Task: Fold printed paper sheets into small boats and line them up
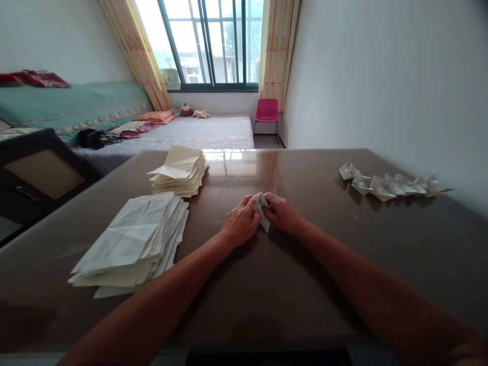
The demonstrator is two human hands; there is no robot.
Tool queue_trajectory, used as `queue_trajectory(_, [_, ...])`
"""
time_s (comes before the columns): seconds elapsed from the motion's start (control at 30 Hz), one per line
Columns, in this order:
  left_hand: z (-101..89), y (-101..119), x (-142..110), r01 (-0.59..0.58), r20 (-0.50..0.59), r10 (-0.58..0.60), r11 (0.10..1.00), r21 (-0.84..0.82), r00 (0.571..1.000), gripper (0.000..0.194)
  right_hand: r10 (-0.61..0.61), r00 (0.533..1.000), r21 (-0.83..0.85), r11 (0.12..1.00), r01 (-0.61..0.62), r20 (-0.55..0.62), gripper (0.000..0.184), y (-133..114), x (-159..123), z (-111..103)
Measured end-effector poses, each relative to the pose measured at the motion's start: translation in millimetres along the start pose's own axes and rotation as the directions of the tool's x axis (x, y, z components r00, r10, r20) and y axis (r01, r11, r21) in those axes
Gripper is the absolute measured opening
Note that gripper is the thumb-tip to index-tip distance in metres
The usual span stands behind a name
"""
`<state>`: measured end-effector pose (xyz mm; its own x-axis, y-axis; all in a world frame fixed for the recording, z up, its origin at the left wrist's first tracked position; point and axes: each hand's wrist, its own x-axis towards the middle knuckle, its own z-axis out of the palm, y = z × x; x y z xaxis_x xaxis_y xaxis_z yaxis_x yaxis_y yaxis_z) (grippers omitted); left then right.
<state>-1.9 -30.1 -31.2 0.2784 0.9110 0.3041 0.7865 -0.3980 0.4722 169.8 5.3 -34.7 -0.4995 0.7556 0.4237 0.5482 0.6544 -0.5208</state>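
A small sheet of printed paper (pixel 262 209), folded into a narrow diamond shape, is held between both hands over the middle of the table. My left hand (pixel 241 221) grips its left edge, fingers closed on it. On the other side, my right hand (pixel 281 213) pinches the right edge with thumb and fingers. The paper's lower point sticks out below the fingertips. Parts of both edges are hidden by the fingers.
Left of my hands lie a stack of printed sheets (pixel 125 234) and, behind it, a stack of blank cream sheets (pixel 179 170). Several folded paper boats (pixel 383 188) stand at the right on the glossy brown table (pixel 305 295). A bed (pixel 217 129) and pink chair (pixel 267 111) are beyond.
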Motion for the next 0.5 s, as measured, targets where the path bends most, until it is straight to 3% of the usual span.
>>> queue_trajectory(0.33, [8.4,-21,13,-0.001,-0.108,-0.015,0.989,-0.151,0.994,0.042,0.108,0.994,-0.074,0.991,-0.108,0.001,0.022,8,-1,2])
queue_trajectory(0.5, [4.5,-20,6,-0.023,-0.040,0.023,1.000,0.008,0.999,0.023,0.109,0.991,-0.183,0.979,-0.094,0.073,0.027,11,-3,-5])
